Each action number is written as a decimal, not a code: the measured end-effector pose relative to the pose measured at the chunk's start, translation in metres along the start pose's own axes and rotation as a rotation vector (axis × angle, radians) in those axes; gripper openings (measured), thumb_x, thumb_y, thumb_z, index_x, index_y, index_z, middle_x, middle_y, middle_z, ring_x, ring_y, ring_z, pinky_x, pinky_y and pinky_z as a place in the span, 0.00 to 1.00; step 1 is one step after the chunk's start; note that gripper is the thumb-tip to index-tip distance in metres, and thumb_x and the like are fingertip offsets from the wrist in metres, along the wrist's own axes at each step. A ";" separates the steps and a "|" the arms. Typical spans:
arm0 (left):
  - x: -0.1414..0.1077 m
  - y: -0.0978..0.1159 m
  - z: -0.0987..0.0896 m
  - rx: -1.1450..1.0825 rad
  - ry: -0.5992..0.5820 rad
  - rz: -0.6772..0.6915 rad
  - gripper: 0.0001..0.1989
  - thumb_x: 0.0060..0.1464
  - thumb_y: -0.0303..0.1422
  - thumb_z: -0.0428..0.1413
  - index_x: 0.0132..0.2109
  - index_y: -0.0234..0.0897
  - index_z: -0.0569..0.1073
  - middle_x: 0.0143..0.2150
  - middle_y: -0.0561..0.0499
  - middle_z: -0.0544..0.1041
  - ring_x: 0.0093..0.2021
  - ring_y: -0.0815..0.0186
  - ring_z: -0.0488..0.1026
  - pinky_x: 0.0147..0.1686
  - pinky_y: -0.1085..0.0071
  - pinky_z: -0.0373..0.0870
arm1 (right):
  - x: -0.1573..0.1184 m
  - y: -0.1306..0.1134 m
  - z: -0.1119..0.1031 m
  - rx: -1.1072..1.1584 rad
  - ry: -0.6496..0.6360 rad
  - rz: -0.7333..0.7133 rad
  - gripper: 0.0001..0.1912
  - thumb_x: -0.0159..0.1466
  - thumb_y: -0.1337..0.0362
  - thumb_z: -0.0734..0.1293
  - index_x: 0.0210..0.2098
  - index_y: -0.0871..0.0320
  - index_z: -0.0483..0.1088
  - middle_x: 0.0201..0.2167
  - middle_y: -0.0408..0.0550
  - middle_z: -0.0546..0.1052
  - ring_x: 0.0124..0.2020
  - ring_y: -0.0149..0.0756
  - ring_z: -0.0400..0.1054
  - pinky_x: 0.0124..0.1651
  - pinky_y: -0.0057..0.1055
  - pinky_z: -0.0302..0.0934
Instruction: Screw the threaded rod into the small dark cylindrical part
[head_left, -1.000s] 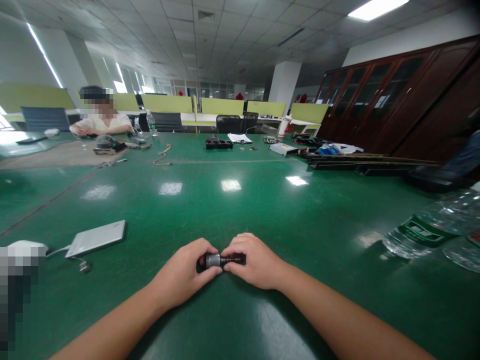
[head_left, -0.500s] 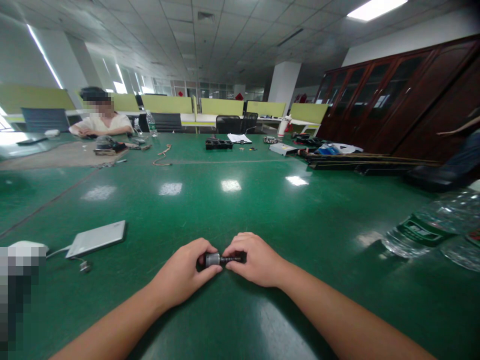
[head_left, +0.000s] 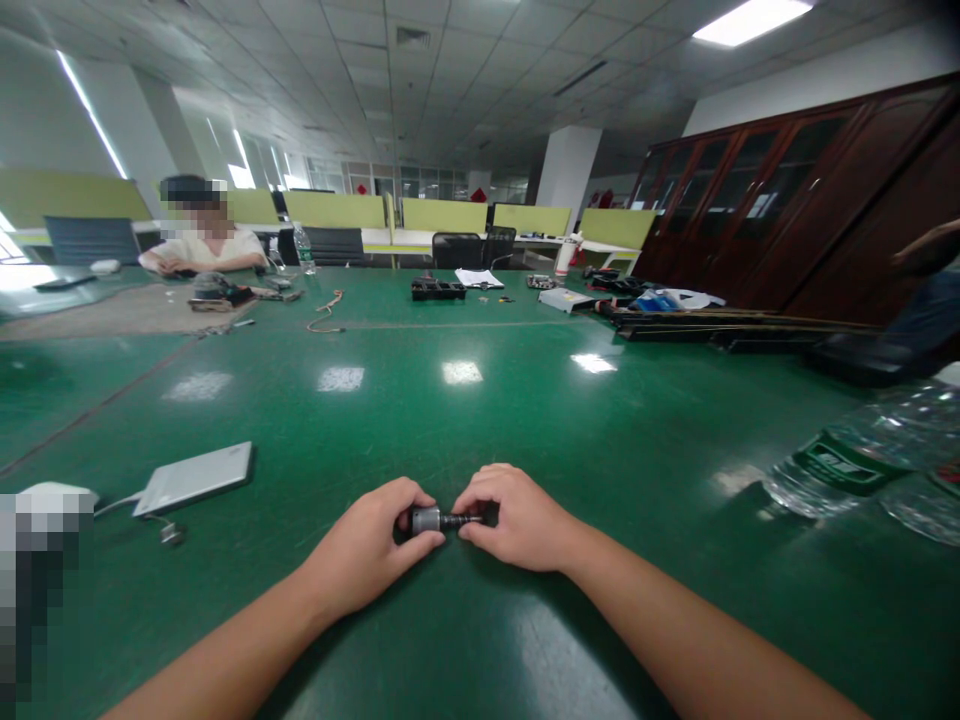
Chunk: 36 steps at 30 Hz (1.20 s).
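Note:
A short metal part with a grey cylindrical collar (head_left: 427, 519) and a dark, ridged shaft (head_left: 454, 521) lies level just above or on the green table (head_left: 450, 430); which of the two, I cannot tell. My left hand (head_left: 375, 540) grips the collar end between thumb and fingers, hiding its left tip. Around the thin end of the shaft, my right hand (head_left: 517, 520) is curled, with thumb and forefinger pinching close to it. Its palm side is in shadow.
To the left lie a silver flat box (head_left: 195, 478) with a cable and a small metal piece (head_left: 172, 534). Large water bottles (head_left: 840, 460) stand at the right. Farther back are a black tray (head_left: 438, 289), papers (head_left: 478, 277), long dark bars (head_left: 675, 322) and a seated person (head_left: 202, 245).
My right hand has slid slightly to the right along the shaft, showing more of its ridges. My left hand keeps its place on the collar. A person's arm at the far right has moved.

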<state>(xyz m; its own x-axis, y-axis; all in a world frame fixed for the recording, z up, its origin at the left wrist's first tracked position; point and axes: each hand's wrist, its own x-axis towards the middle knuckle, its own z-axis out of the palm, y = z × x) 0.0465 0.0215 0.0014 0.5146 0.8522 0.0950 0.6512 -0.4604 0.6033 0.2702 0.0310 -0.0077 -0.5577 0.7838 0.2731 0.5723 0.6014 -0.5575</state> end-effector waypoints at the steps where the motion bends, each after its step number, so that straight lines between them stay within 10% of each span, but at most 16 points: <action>1: 0.000 0.000 0.000 0.003 0.000 0.000 0.08 0.57 0.36 0.58 0.42 0.38 0.73 0.35 0.52 0.73 0.34 0.63 0.70 0.34 0.69 0.63 | 0.000 0.000 0.000 0.001 0.000 0.001 0.07 0.54 0.70 0.72 0.33 0.56 0.77 0.27 0.41 0.75 0.32 0.33 0.67 0.43 0.32 0.56; 36: -0.002 0.003 -0.004 0.020 0.041 -0.018 0.07 0.57 0.36 0.57 0.41 0.38 0.73 0.35 0.52 0.75 0.34 0.62 0.71 0.34 0.69 0.64 | -0.003 0.014 -0.018 -0.001 0.014 0.173 0.05 0.52 0.70 0.72 0.30 0.58 0.78 0.27 0.43 0.74 0.29 0.31 0.66 0.32 0.27 0.59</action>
<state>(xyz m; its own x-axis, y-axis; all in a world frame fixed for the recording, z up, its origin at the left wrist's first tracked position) 0.0448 0.0196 0.0060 0.4801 0.8694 0.1169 0.6713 -0.4499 0.5890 0.2905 0.0398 -0.0017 -0.4422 0.8777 0.1844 0.6595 0.4576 -0.5963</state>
